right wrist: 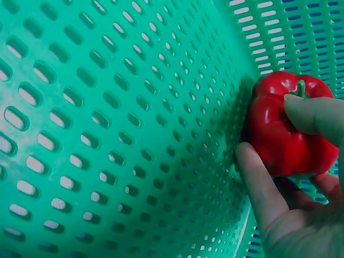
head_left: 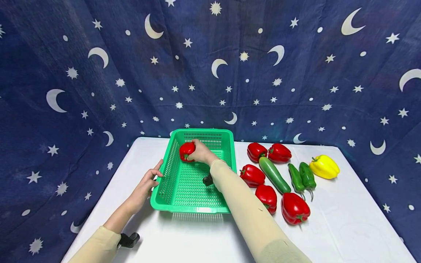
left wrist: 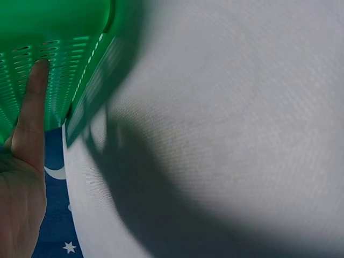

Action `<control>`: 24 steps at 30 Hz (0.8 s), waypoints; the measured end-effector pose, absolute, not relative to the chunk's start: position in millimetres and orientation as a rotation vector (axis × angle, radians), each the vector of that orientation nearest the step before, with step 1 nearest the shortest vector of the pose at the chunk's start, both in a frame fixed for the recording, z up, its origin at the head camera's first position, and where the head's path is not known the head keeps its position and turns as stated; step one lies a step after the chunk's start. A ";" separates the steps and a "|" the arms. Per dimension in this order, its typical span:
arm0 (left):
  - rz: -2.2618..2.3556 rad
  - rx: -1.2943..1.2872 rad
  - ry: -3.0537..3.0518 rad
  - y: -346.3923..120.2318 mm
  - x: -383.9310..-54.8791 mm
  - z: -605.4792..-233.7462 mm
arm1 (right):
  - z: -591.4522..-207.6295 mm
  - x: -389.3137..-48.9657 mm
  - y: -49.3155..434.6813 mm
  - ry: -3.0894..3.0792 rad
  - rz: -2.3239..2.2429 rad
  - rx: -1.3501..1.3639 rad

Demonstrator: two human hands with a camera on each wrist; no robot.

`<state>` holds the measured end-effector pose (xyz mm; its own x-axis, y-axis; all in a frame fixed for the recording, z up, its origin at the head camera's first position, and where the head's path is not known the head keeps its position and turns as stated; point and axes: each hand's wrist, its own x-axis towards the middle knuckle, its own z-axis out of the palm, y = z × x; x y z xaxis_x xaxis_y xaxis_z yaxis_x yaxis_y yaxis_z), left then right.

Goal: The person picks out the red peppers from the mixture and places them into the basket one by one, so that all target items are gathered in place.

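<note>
My right hand [head_left: 200,151] is inside the green plastic basket [head_left: 197,209], holding a red bell pepper [head_left: 186,151]. In the right wrist view the thumb lies by the stem of this red bell pepper [right wrist: 287,145], with other fingers round its side and underneath. My left hand [head_left: 146,186] rests against the basket's left side, fingertips right at the rim. The left wrist view has one straight finger [left wrist: 35,102] against the slotted outer wall of the basket [left wrist: 59,70].
Right of the basket, several red bell peppers [head_left: 295,208] lie around a green cucumber-shaped vegetable [head_left: 274,175]. Two green chili peppers [head_left: 307,175] and a yellow bell pepper [head_left: 324,166] lie farther right. A white cloth [head_left: 348,215] covers the table; a blue star-patterned curtain [head_left: 197,106] hangs behind.
</note>
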<state>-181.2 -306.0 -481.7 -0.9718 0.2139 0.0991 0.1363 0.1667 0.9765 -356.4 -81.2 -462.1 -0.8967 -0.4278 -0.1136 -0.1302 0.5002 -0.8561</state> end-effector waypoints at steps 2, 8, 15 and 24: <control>1.959 0.356 2.351 -305.8 -181.3 -481.9 | -461.8 -355.7 -81.3 2.456 -1.336 -0.463; 1.965 0.364 2.351 -304.8 -181.1 -482.0 | -460.5 -353.6 -81.2 2.519 -1.267 -0.468; 1.977 0.360 2.336 -303.7 -180.6 -481.1 | -458.1 -350.7 -80.4 2.597 -1.188 -0.479; 1.969 0.353 2.346 -305.4 -181.3 -482.1 | -450.3 -346.8 -76.1 2.542 -1.153 -0.508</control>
<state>-181.3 -305.4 -482.1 -0.9721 0.2114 0.1018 0.1369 0.1585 0.9778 -346.8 -76.1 -450.3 -0.8914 -0.4351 -0.1266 -0.1914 0.6148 -0.7651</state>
